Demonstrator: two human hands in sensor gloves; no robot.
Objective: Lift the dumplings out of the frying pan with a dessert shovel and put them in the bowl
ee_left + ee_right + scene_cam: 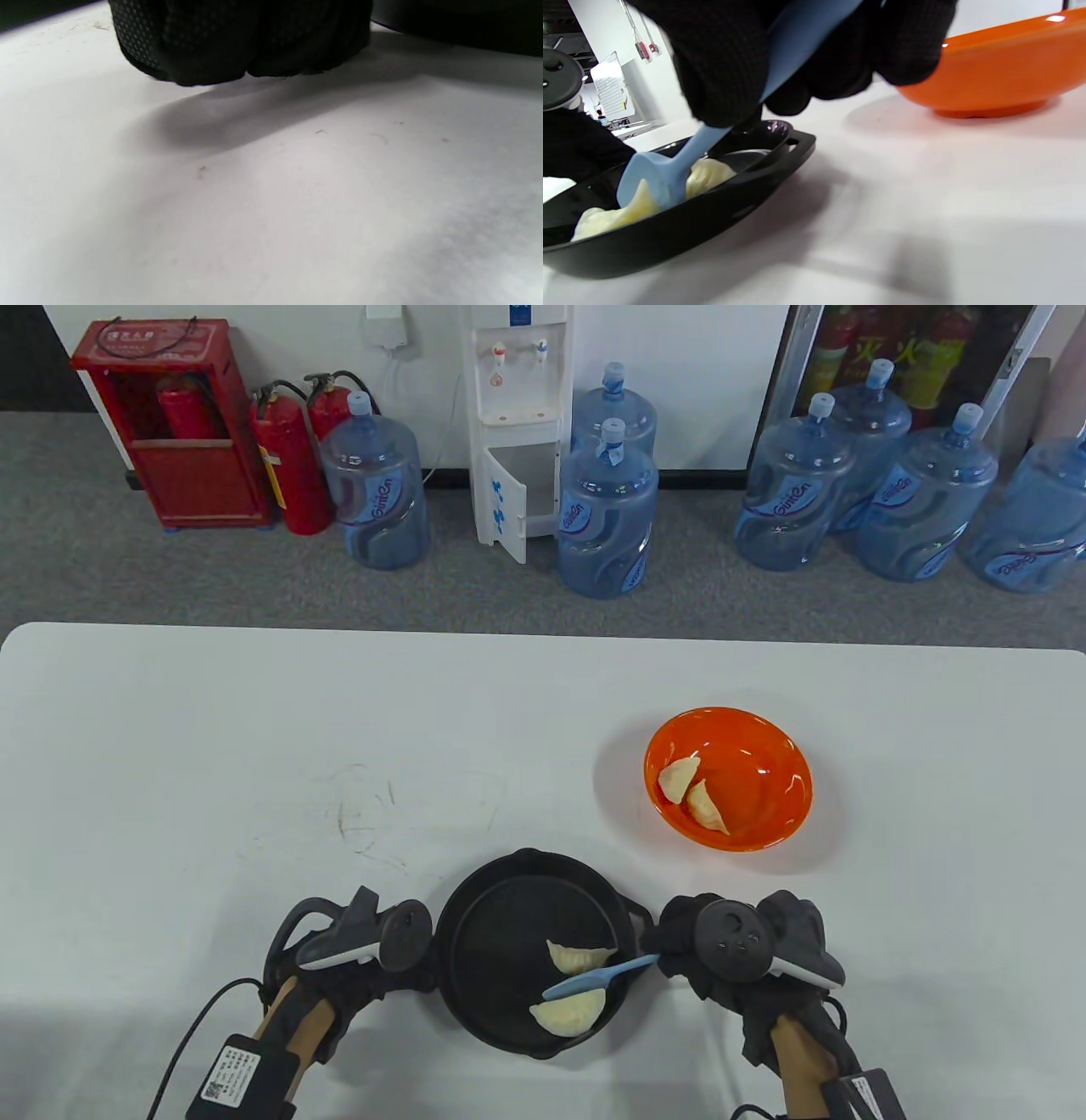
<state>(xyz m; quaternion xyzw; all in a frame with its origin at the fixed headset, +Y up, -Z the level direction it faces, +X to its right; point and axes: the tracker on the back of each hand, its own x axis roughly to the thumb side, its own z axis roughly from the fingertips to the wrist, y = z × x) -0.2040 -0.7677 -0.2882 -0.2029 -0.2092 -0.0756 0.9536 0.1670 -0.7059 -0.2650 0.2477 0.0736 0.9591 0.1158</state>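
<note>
A gloved right hand [730, 959] is pinching the handle of a blue dessert shovel [594, 978], its blade lying between two dumplings in a black frying pan [501, 916]: one dumpling [579, 956] just beyond the blade, another [567, 1011] just nearer the person. The left hand [356, 959] is sitting against the pan's opposite side, where its fingers [237, 46] are showing curled in the left wrist view, close above the tabletop; whether they are gripping the pan cannot be told. The pan's low rim and its side handle [793, 142] are standing between the right hand and the dumplings. Beyond the right hand, well apart from the pan, an orange bowl [764, 780] is holding two more dumplings [691, 793], with bare white table [254, 746] lying open between pan and bowl. Faint scuff marks [373, 814] are showing on the table beyond the left hand. Past the far edge, on grey carpet, water jugs [607, 517], a white dispenser [517, 424], fire extinguishers [288, 458] and a red cabinet [170, 424] are lining the wall.
</note>
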